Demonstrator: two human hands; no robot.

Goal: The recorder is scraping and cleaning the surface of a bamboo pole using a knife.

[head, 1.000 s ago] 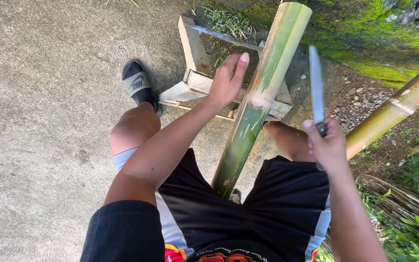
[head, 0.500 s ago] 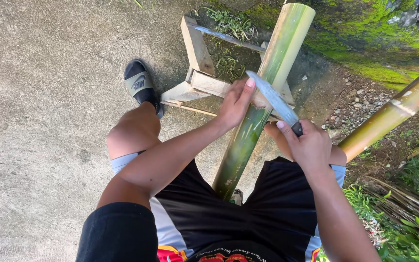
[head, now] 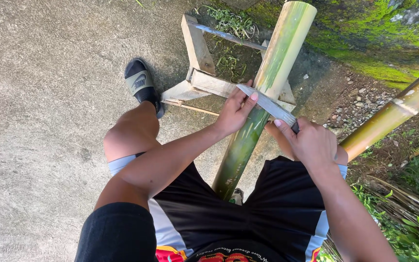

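**Blade laid across a bamboo pole, outdoor concrete yard**

The green bamboo pole (head: 263,102) leans between the knees onto a wooden trestle (head: 204,80). The right hand (head: 311,145) is clenched round the knife (head: 267,104) handle; the left hand (head: 236,114) pinches the blade tip. Grey concrete (head: 44,97) lies left, mossy ground (head: 364,43) right.

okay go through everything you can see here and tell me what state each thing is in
Bamboo pole: green, whole, leaning across the wooden stand.
Knife: laid crosswise on the pole.
Right hand: closed on the knife's handle.
Left hand: fingers pressing the blade's far end.
Wooden stand: upright, bearing the pole.
Second pole: slanted, untouched.
Sandal: worn, flat on concrete.
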